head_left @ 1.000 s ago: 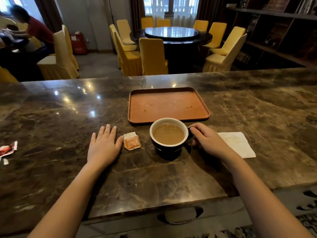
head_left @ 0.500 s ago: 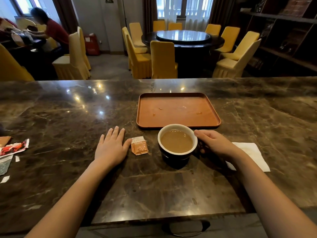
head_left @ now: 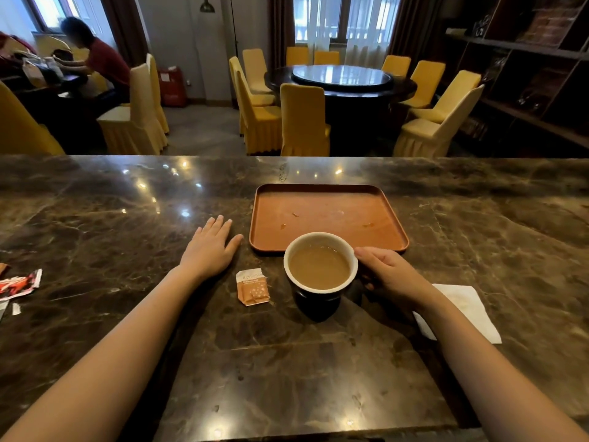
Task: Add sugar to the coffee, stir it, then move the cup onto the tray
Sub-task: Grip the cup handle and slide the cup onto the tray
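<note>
A dark cup with a white inside (head_left: 320, 266) holds milky coffee. My right hand (head_left: 387, 277) is closed on its handle side. The cup looks raised a little off the marble counter (head_left: 287, 362), and its rim overlaps the near edge of the orange-brown tray (head_left: 328, 215) just behind it. The tray holds only a few crumbs. A torn orange sugar packet (head_left: 252, 287) lies on the counter left of the cup. My left hand (head_left: 210, 248) rests flat on the counter, fingers spread, beyond and left of the packet. No spoon or stirrer is visible.
A white napkin (head_left: 465, 311) lies under my right forearm. Torn wrappers (head_left: 19, 283) sit at the counter's far left edge. Beyond the counter are yellow-covered chairs (head_left: 304, 119), a round dark table (head_left: 342, 79) and a seated person (head_left: 102, 62) at the back left.
The cup has come up and forward, so its rim now overlaps the tray's near edge. My left hand has slid forward past the sugar packet. The camera has tilted up.
</note>
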A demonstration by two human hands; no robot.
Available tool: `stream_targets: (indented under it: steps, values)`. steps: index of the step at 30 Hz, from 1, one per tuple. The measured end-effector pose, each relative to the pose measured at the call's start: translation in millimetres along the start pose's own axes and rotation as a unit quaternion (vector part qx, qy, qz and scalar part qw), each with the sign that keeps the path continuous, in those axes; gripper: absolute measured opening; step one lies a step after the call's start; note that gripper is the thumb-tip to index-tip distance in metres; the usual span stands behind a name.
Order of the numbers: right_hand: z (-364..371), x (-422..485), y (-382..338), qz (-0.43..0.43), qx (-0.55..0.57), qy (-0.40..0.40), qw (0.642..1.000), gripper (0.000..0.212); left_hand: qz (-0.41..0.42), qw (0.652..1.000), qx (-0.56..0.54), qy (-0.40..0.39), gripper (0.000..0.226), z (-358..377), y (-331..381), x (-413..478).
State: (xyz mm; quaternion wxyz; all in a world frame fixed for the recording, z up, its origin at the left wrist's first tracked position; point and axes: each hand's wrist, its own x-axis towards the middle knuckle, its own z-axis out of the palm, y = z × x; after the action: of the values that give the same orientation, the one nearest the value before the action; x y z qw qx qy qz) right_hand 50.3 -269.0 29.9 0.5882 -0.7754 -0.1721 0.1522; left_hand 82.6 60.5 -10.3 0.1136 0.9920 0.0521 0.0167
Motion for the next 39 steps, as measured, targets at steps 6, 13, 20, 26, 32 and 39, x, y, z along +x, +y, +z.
stream_targets:
  steps: [6, 13, 20, 26, 32, 39]
  values:
    - [-10, 22, -12, -0.024, 0.012, 0.016, 1.0, 0.037, -0.002, 0.999, 0.047, 0.017, 0.069, 15, -7, 5]
    - [-25, 54, -17, -0.02, 0.024, 0.042, 0.999, 0.045, 0.002, 0.998, 0.049, 0.027, 0.07, 20, -9, 5]
    - [-40, 90, -10, -0.025, 0.021, 0.044, 0.998, 0.047, -0.002, 0.998, 0.053, 0.035, 0.069, 23, -9, 5]
    - [-47, 117, 2, -0.004, 0.026, 0.06, 0.998, 0.044, -0.005, 0.997, 0.06, 0.051, 0.072, 29, -13, 7]
    - [-52, 129, 13, 0.033, 0.061, 0.039, 0.997, 0.042, -0.008, 0.996, 0.061, 0.06, 0.075, 32, -15, 7]
    - [-54, 135, 17, 0.031, 0.036, 0.045, 0.998, 0.041, -0.011, 0.996, 0.064, 0.066, 0.076, 34, -16, 9]
